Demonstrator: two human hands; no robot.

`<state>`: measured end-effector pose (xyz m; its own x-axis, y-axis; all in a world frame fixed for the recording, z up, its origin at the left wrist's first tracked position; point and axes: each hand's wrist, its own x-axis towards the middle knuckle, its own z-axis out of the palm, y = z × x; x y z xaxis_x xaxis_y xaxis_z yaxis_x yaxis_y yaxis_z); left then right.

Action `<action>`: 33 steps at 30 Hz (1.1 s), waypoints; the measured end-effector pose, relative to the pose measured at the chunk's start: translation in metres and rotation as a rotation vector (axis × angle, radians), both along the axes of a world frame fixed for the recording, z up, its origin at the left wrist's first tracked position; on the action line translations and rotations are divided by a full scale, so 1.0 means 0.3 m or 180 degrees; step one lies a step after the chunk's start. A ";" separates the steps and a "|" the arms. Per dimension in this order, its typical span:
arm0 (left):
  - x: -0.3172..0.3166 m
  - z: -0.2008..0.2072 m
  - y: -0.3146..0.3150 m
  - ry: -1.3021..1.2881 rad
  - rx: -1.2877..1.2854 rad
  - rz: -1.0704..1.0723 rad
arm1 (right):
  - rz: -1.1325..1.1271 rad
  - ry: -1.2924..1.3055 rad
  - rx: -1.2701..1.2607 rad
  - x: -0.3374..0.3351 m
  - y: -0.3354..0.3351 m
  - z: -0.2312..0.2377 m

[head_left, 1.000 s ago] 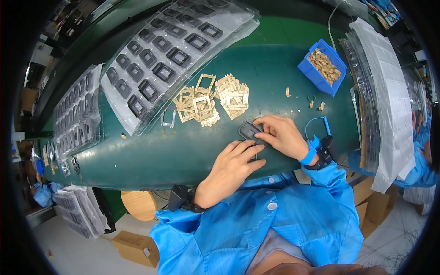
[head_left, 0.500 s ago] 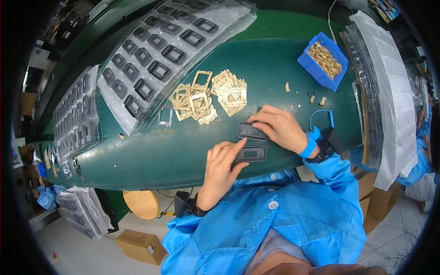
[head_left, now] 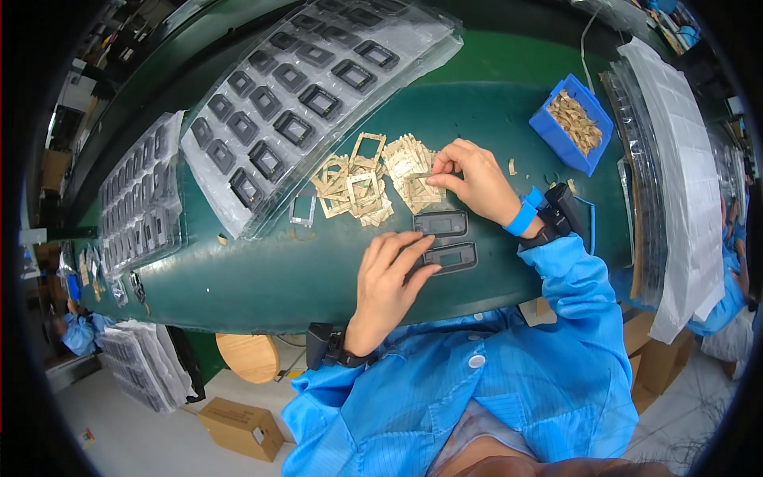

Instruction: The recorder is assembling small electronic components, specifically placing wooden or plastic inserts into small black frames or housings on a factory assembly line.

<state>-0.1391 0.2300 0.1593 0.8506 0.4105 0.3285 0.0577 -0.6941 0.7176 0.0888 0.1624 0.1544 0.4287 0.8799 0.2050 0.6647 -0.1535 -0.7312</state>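
Two dark grey rectangular plastic housings, each with a window opening, lie on the green table in front of me. My left hand [head_left: 389, 278] is open beside them. Its fingertips rest at the left end of the upper housing [head_left: 453, 223], and its thumb lies against the lower housing [head_left: 465, 256]. Above them my right hand [head_left: 479, 184] is closed, thumb and forefinger pinching a thin beige frame [head_left: 419, 189] at the near edge of the right-hand pile of beige frames [head_left: 407, 159]. Another heap of beige frames [head_left: 352, 191] lies to the left.
Clear plastic trays of black frames [head_left: 262, 99] slope across the back left, with another tray [head_left: 139, 199] further left. A blue bin [head_left: 566, 151] of tan scraps stands at the back right. Stacked trays [head_left: 648, 183] rise at the right edge. A transparent frame [head_left: 302, 208] lies by the heap.
My right hand has moved from the upper housing up to the beige frame pile and pinched a frame. The upper housing now lies uncovered by it; my left hand stays beside the housings.
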 end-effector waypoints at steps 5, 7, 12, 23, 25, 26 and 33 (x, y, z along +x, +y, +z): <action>0.024 0.005 0.003 0.0262 0.0505 -0.0160 | -0.0132 0.0736 -0.0164 0.027 0.002 0.047; 0.032 -0.002 -0.005 0.0449 0.0784 -0.0160 | -0.0190 0.0796 0.0010 0.049 -0.023 0.035; 0.011 -0.007 -0.018 0.0203 0.0643 0.0162 | -0.0463 -0.0050 0.0375 -0.043 -0.178 0.156; -0.127 -0.077 -0.213 -0.0215 0.0418 -0.0070 | 0.0631 -0.2043 0.0353 -0.368 -0.493 -0.003; -0.129 -0.081 -0.217 -0.0206 0.0462 -0.0058 | 0.0429 -0.1380 0.0359 -0.364 -0.493 -0.026; -0.129 -0.082 -0.221 -0.0212 0.0538 -0.0016 | 0.0414 -0.1370 0.0342 -0.364 -0.495 -0.035; -0.109 -0.088 -0.246 -0.0057 0.0359 0.0166 | -0.0070 -0.0830 0.0393 -0.366 -0.493 -0.030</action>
<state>-0.1719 0.1564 0.1328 0.8227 0.4135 0.3901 0.0836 -0.7668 0.6365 -0.0209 0.0146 0.1455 0.3661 0.8325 0.4159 0.8303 -0.0904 -0.5500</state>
